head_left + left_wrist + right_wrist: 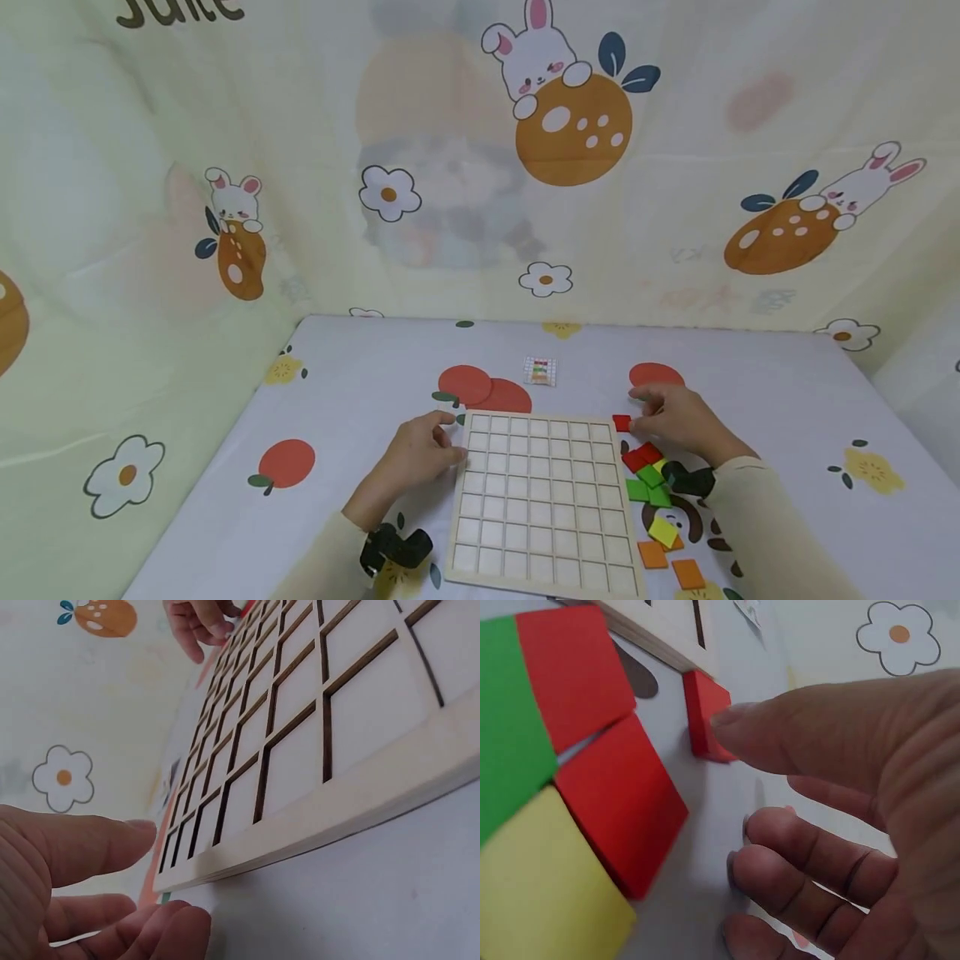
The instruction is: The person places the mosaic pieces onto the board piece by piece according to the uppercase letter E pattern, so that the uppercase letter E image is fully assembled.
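Observation:
A wooden grid board (pixel 540 416) with square cells lies in front of me. My left hand (pixel 420 450) is at its upper left corner, thumb by the edge and fingers loosely bent; the left wrist view has the thumb and fingers (pixel 180 930) apart with nothing between them. Across the board, my right hand (pixel 678 421) has its thumb against a red square tile (pixel 703 712) at the upper right corner. The other fingers (pixel 780 870) hang bent and apart from that tile. The tile sits right at the board's frame (pixel 664 645).
Along the board's right side lie more red tiles (pixel 622 802), green tiles (pixel 637 490), yellow tiles (pixel 663 531) and orange tiles (pixel 687 573). A small packet with a coloured pattern (pixel 540 372) lies beyond the board. A printed curtain (pixel 450 292) hangs behind the table.

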`<state>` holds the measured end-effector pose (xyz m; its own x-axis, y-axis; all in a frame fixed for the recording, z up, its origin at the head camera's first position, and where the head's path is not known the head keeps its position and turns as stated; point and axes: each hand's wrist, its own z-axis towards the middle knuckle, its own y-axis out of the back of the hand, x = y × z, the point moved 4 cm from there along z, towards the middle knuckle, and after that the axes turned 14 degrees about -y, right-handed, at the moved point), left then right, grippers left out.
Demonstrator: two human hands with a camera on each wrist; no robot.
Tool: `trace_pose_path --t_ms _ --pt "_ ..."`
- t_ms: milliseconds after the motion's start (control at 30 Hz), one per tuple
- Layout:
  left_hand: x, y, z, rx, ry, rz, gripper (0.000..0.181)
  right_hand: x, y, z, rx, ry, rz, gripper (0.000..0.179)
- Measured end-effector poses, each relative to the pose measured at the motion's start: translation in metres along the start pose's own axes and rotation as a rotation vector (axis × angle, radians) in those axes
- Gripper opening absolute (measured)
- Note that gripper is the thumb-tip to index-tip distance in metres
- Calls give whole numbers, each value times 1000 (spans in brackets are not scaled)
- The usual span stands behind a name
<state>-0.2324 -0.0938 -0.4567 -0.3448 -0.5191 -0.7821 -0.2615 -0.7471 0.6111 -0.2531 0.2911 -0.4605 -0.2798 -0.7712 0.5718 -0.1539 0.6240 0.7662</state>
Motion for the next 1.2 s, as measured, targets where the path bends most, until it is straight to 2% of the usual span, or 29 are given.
trace_pose_path --t_ms 200,400,733,1033,1200 --pt "5 -6 -5 6 20 -57 49 4 -7 1 38 -16 19 56" --pt "5 -9 -7 9 21 -75 42 7 -9 0 55 -29 20 55" --pt "7 -15 -11 -22 80 -97 46 12 -9 -4 53 -21 -2 31" --pt "9 -16 -12 -36 84 -136 44 15 -7 -7 41 -62 20 21" --pt "9 -17 -12 -44 75 -155 43 11 -7 -7 34 -32 63 15"
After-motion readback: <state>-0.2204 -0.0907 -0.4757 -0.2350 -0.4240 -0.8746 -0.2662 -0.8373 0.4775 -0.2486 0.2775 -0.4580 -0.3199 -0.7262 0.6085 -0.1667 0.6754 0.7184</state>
